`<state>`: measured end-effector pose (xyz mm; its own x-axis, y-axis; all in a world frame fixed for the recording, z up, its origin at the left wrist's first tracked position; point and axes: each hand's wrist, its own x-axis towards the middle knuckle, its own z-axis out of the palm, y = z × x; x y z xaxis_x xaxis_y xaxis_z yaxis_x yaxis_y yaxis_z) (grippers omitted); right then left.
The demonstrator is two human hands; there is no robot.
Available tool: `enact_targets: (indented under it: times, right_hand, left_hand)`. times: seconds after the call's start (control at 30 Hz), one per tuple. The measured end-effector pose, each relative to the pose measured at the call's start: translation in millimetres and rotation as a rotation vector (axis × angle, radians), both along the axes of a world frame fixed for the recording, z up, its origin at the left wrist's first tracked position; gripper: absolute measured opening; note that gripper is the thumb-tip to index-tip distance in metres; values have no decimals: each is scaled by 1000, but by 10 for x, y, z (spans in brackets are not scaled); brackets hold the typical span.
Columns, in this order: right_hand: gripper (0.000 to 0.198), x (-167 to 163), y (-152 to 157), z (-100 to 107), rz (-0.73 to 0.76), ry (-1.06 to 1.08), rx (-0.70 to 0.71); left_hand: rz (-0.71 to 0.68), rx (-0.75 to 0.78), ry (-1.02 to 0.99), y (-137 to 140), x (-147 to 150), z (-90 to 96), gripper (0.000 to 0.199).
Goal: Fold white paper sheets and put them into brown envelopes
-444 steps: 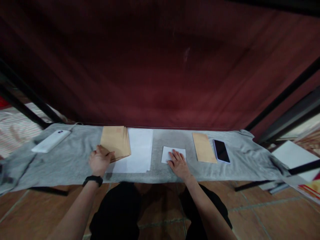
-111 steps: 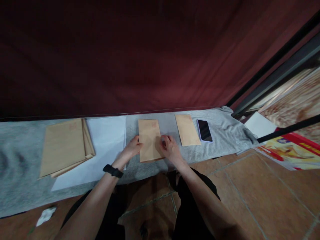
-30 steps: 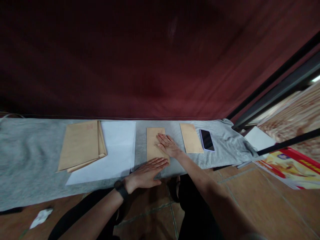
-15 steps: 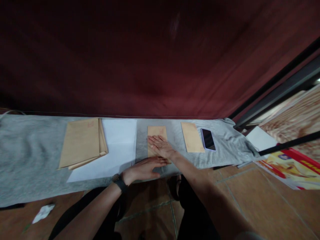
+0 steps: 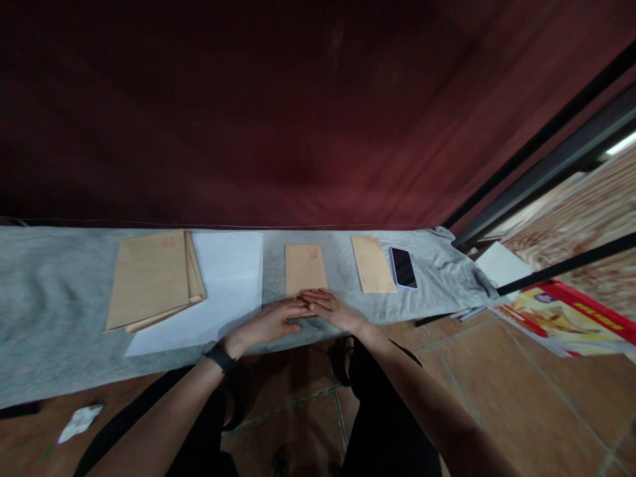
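- Brown envelope (image 5: 304, 265): lies flat at the centre of the frame, slightly below mid-height; red print near its upper right corner; lower end covered by both hands.
- Left hand (image 5: 278, 318): enters from the lower left; palm down, fingers extended across the envelope's lower end, thumb apart from them.
- Right hand (image 5: 330, 308): enters from the lower right; laid flat, fingers extended and meeting the left fingertips. Finger overlap partly hides the contact; whether the paper is pressed or only touched cannot be told.
- Larger brown envelopes (image 5: 149, 278): stacked at centre left, overlapping white sheets (image 5: 233, 271).
- Second small envelope (image 5: 373, 265): right of centre, just beside the phone (image 5: 404, 268).
- Grey cloth (image 5: 50, 291): beneath all these items.
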<state>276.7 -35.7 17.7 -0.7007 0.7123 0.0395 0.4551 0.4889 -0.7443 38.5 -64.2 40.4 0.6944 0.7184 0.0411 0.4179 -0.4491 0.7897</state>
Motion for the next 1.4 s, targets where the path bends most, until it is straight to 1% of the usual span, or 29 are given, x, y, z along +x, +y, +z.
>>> enact_targets:
  times: [0.07, 0.2, 0.33, 0.43, 0.53, 0.67, 0.73, 0.8, 0.87, 0.9, 0.97, 1.03, 1.1, 1.2, 1.27, 1.4]
  right_hand:
    - [42, 70, -83, -42, -4, 42, 73]
    - [47, 148, -173, -45, -34, 76, 177]
    - [36, 140, -135, 32, -39, 83, 200]
    - [30, 107, -91, 69, -41, 67, 213]
    - [27, 79, -73, 51, -58, 77, 218]
    - [26, 65, -85, -18, -109, 84, 212]
    - [27, 59, -104, -34, -127, 79, 211]
    - [29, 43, -136, -22, -164, 54, 235]
    - [31, 8, -191, 18, -213, 8, 293]
    - [33, -18, -230, 41, -227, -16, 328]
    - [36, -90, -334, 78, -213, -59, 385]
    - [37, -177, -463, 80, -168, -89, 412]
    - [37, -256, -595, 40, -153, -107, 433]
    - [48, -305, -734, -47, -139, -139, 459]
    - [52, -281, -762, -85, -130, -161, 471]
    - [45, -169, -724, -84, -177, -195, 459]
  left_hand:
    - [34, 31, -3, -10, -19, -23, 45]
    - [123, 92, 28, -34, -40, -24, 39]
    - [193, 122, 89, -56, -21, -7, 35]
    - [206, 153, 98, -46, 0, -24, 24]
    - [214, 188, 109, -23, 13, -75, 18]
    - [241, 231, 101, -13, 31, -149, 20]
    - [252, 240, 86, -20, 47, -160, 21]
    - [263, 236, 77, -26, 65, -148, 15]
    - [265, 225, 74, -25, 80, -124, 9]
    - [261, 218, 74, -23, 86, -113, 10]
    - [247, 206, 72, -16, 92, -100, 12]
    - [247, 201, 72, -12, 91, -102, 12]
    - [278, 210, 74, -15, 85, -113, 13]
    - [339, 218, 97, -25, 76, -130, 10]
    - [359, 220, 117, -27, 74, -144, 9]
    - [349, 236, 133, -17, 75, -198, 8]
